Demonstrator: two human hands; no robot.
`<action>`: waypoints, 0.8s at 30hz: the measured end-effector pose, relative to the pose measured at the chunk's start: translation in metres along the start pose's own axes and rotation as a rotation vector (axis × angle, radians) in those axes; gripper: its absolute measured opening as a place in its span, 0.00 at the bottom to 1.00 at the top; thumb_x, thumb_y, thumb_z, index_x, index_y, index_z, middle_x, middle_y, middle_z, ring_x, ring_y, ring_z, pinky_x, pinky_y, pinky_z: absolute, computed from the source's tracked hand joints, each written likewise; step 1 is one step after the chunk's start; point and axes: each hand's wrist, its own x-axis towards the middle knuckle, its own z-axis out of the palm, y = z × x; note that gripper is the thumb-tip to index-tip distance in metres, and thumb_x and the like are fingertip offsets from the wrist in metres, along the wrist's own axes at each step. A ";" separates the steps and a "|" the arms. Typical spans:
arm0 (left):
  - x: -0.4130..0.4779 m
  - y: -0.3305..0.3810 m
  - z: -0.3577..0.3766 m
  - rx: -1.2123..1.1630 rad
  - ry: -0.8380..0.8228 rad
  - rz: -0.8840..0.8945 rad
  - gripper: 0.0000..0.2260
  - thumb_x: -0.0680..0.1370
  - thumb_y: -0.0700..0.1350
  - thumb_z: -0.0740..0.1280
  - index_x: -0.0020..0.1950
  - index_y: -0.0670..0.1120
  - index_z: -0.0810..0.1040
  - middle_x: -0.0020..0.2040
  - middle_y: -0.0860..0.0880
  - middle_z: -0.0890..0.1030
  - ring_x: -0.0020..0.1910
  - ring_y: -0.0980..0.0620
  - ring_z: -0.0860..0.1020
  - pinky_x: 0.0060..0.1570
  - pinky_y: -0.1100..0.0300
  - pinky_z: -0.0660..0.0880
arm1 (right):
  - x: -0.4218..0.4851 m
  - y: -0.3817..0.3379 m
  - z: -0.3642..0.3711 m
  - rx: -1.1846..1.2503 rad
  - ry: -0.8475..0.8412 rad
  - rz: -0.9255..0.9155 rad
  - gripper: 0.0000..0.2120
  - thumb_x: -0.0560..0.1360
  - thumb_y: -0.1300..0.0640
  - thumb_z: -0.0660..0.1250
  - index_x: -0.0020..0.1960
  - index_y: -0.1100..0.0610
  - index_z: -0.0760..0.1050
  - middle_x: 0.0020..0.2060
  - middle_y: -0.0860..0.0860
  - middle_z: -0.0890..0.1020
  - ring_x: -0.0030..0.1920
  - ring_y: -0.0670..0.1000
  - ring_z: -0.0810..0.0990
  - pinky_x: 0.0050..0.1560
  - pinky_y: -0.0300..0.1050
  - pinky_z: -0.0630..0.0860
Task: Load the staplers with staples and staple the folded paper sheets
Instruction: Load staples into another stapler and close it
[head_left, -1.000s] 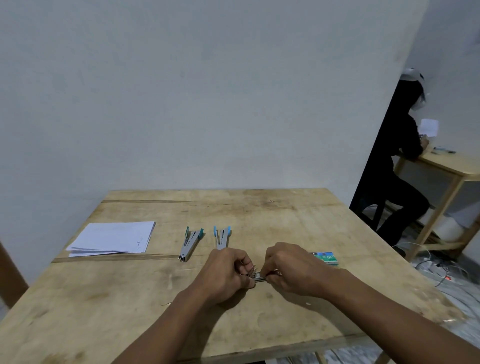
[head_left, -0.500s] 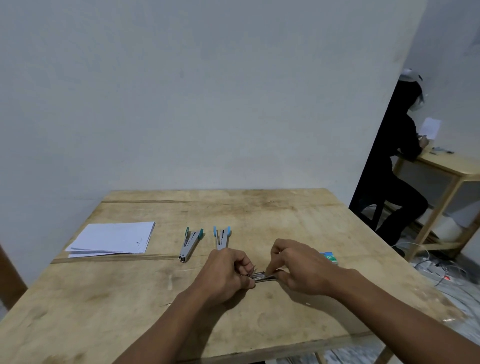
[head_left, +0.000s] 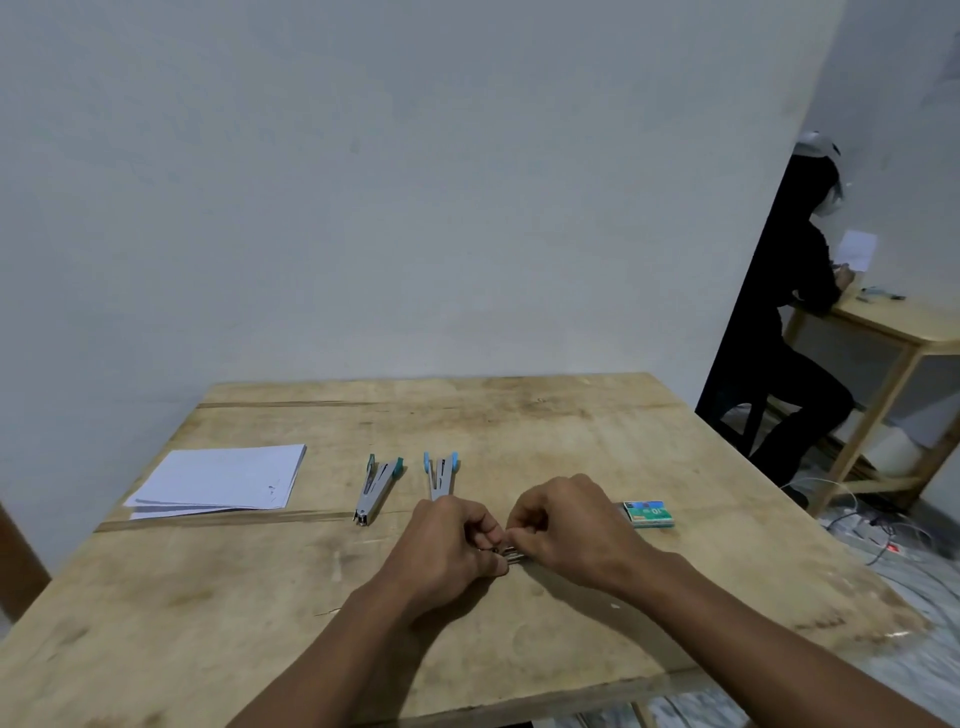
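Observation:
My left hand (head_left: 447, 548) and my right hand (head_left: 566, 525) meet low over the wooden table (head_left: 519, 426), fingers curled round a small metal stapler (head_left: 510, 555) between them; most of it is hidden. Two more grey staplers lie opened beyond the hands: one with teal tips (head_left: 376, 486), one with light blue tips (head_left: 440, 474). A green box of staples (head_left: 648, 513) sits just right of my right hand. A stack of white folded paper sheets (head_left: 223, 480) lies at the table's left.
A grey wall stands right behind the table's far edge. At the right, a person in dark clothes (head_left: 789, 332) sits at another wooden table (head_left: 893, 322). Cables lie on the floor (head_left: 878, 530) beside my table's right edge.
My right hand slid left along the stapler toward my left hand, so less of the metal shows and the green box is uncovered. My left hand stayed put.

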 end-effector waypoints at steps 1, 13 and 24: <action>0.000 0.000 0.000 0.001 0.004 0.002 0.06 0.68 0.42 0.78 0.43 0.49 0.85 0.36 0.52 0.84 0.35 0.62 0.81 0.34 0.74 0.72 | 0.000 0.001 0.001 -0.023 0.017 0.013 0.07 0.73 0.54 0.69 0.44 0.53 0.85 0.37 0.48 0.86 0.38 0.45 0.82 0.40 0.37 0.70; 0.000 -0.001 0.002 0.038 -0.003 0.046 0.03 0.71 0.42 0.76 0.42 0.49 0.86 0.35 0.54 0.84 0.35 0.63 0.80 0.34 0.74 0.71 | -0.012 0.019 0.017 -0.212 0.005 -0.103 0.12 0.75 0.52 0.60 0.39 0.55 0.79 0.34 0.51 0.80 0.36 0.53 0.77 0.39 0.49 0.73; -0.001 -0.005 0.001 0.022 0.004 0.061 0.03 0.70 0.41 0.76 0.41 0.48 0.85 0.35 0.53 0.84 0.35 0.61 0.80 0.34 0.73 0.73 | -0.011 0.040 0.009 -0.246 -0.044 -0.180 0.13 0.76 0.45 0.61 0.58 0.47 0.75 0.51 0.45 0.80 0.50 0.51 0.78 0.49 0.48 0.73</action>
